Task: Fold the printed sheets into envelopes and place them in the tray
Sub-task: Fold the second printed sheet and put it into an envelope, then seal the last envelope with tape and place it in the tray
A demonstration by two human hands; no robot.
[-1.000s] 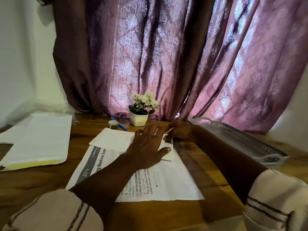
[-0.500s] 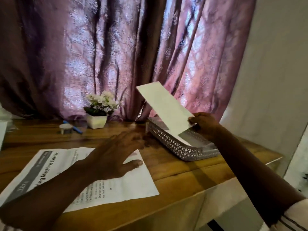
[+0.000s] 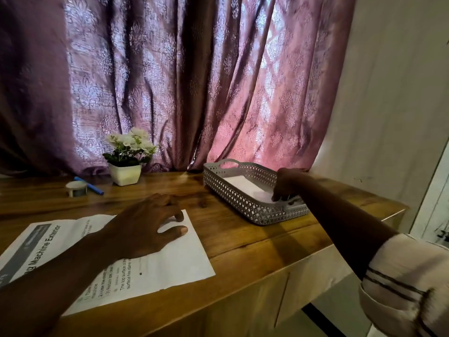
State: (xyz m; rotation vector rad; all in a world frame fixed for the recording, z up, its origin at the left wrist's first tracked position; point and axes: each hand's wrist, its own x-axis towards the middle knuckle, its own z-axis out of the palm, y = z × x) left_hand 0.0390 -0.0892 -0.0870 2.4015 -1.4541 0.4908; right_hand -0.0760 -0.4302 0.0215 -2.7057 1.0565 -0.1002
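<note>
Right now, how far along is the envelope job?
Done: one folded envelope lies inside the tray. In hand: the right hand is at its near end, grip unclear. To do: the printed sheet under the left hand lies flat, not yet folded.

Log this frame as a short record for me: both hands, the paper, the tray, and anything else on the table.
left hand: flat on the printed sheet, fingers spread
right hand: inside the tray, fingertips at the folded envelope; grip unclear
folded envelope: lying in the tray
printed sheet: unfolded, on the wooden table
also on table: flower pot, small roll, blue pen
</note>
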